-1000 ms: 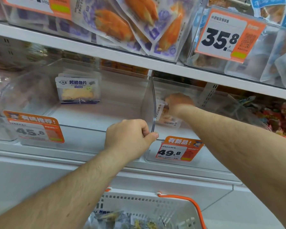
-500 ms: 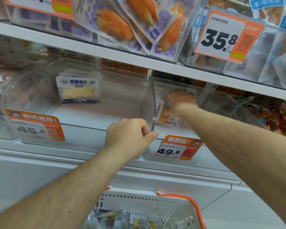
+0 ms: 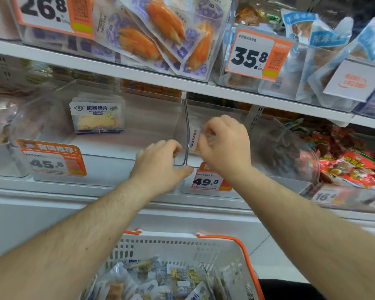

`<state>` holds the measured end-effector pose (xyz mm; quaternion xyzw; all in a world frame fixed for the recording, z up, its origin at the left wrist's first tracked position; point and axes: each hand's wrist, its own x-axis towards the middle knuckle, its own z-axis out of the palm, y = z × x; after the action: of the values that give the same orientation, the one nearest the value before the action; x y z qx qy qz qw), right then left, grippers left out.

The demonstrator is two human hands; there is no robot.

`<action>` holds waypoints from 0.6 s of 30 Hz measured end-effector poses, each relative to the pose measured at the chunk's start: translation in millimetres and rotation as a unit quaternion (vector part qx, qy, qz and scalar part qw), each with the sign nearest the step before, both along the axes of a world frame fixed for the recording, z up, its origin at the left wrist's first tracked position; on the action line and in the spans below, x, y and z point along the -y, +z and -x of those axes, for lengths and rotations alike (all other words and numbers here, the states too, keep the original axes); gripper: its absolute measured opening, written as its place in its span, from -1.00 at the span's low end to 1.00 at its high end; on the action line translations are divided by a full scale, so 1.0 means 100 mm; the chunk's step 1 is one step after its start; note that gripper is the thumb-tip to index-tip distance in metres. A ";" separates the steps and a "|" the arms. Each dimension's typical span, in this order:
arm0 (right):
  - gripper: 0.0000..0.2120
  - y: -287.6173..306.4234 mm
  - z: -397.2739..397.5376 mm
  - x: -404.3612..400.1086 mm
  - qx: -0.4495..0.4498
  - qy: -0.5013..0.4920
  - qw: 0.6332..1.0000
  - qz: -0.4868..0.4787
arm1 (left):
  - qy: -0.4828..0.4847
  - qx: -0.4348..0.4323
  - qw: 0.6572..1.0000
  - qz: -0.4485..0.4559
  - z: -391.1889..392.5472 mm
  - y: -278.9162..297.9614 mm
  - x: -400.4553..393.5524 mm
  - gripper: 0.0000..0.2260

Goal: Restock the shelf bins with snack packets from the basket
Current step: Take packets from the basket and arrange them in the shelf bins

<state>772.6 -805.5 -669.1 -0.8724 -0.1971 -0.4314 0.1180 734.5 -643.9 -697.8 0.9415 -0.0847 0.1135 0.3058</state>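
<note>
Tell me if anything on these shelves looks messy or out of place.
Yes. On the upper shelf, the orange-and-purple packets spill over their bin's front edge at mixed angles. Below, the 45.8 bin is nearly bare, with one small stack of fish fillet packets at its back.

Shop: price tags [image 3: 206,180], stocked bins [image 3: 108,161]

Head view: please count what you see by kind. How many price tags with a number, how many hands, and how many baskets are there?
Price tags with a number: 5 (26.8, 35.8, 45.8, 49.8, one blurred, starting 16)
Hands: 2 (left hand gripping a bin wall, right hand at a packet)
Baskets: 1 (basket)
Total: 8
</note>
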 end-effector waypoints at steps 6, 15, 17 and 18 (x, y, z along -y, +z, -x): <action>-0.91 -0.59 0.63 0.00 0.042 0.147 0.988 -0.029 | -0.052 0.014 0.994 -0.097 0.40 -0.02 -0.11 -0.63; -0.89 -1.88 0.88 0.22 -0.568 -0.014 0.805 0.168 | -0.233 -0.283 0.892 -0.266 0.80 -0.66 -0.15 -0.62; -0.99 -2.12 0.95 0.30 -0.628 -0.030 0.747 0.217 | -0.266 -0.337 0.859 -0.279 0.83 -0.77 -0.14 -0.60; -0.93 -2.24 0.98 0.33 -0.644 -0.037 0.731 0.223 | -0.278 -0.352 0.848 -0.283 0.83 -0.80 -0.13 -0.60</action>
<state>674.3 -838.4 -892.8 -0.9491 -0.1322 0.2857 0.0024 651.2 -631.0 -778.2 0.9012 -0.2577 -0.3441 0.0545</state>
